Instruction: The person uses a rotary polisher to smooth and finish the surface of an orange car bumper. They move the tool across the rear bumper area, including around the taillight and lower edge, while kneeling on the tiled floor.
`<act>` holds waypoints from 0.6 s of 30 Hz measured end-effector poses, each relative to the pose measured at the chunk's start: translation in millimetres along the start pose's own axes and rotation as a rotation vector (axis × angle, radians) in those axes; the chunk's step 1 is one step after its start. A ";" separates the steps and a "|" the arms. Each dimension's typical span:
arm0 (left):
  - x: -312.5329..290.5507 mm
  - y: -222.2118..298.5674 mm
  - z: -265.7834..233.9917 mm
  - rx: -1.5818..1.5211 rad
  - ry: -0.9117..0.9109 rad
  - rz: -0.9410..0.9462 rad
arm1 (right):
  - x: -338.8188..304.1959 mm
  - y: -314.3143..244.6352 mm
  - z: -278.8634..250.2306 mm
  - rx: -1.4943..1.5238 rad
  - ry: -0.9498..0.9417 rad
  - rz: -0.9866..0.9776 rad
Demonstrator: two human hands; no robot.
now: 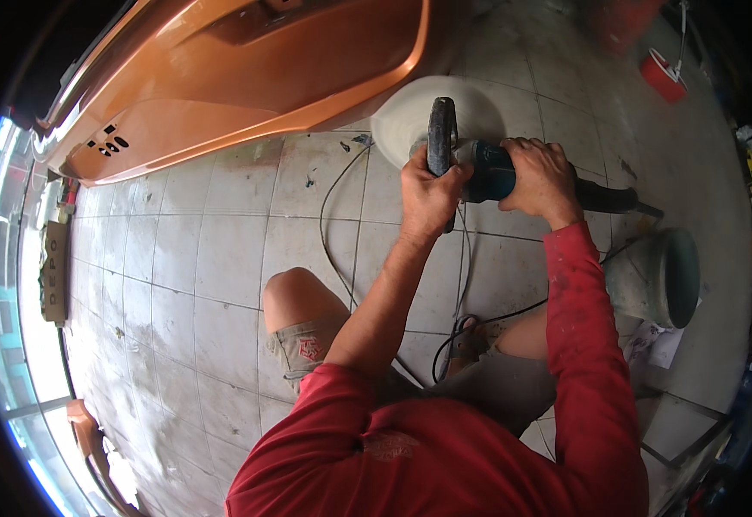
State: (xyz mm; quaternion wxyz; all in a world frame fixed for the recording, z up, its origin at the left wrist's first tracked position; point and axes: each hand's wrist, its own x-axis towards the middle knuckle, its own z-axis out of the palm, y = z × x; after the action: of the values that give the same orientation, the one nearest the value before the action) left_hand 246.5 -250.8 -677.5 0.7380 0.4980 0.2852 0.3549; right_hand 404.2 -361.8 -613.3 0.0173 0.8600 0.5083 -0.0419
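Both my hands are on a teal and black power polisher [489, 172], held out ahead of me at the right. My left hand [432, 194] is closed round its black loop handle [442, 129]. Around the teal motor body my right hand [541, 179] is wrapped, with the black rear grip sticking out past it. The pale round polishing pad [400, 121] looks smeared, as if spinning. It is close to the lower edge of an orange painted car body panel [246, 95]; whether they touch, I cannot tell.
A dark power cord [328, 202] loops over the tiled floor [221, 258] and past my foot. To my right stands a grey-green bucket [673, 276]. A red round container [663, 76] is at the far right, a cardboard box [53, 271] at the left.
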 end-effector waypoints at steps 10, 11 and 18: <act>-42.8 37.0 -34.9 0.883 0.017 0.354 | 17.3 -63.7 141.3 0.566 0.315 -0.167; -47.9 53.7 -34.0 1.023 -0.025 0.365 | 19.9 -87.5 155.9 0.734 0.352 -0.158; -46.0 197.8 33.8 1.656 -0.652 0.612 | 49.9 -183.1 112.5 1.574 0.638 -0.230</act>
State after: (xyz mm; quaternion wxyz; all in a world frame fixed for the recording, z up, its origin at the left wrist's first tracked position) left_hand 198.3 -256.1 -477.5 0.0671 0.9924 0.0830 0.0607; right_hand 261.7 -238.0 -727.5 -0.7330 0.5352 0.3958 -0.1402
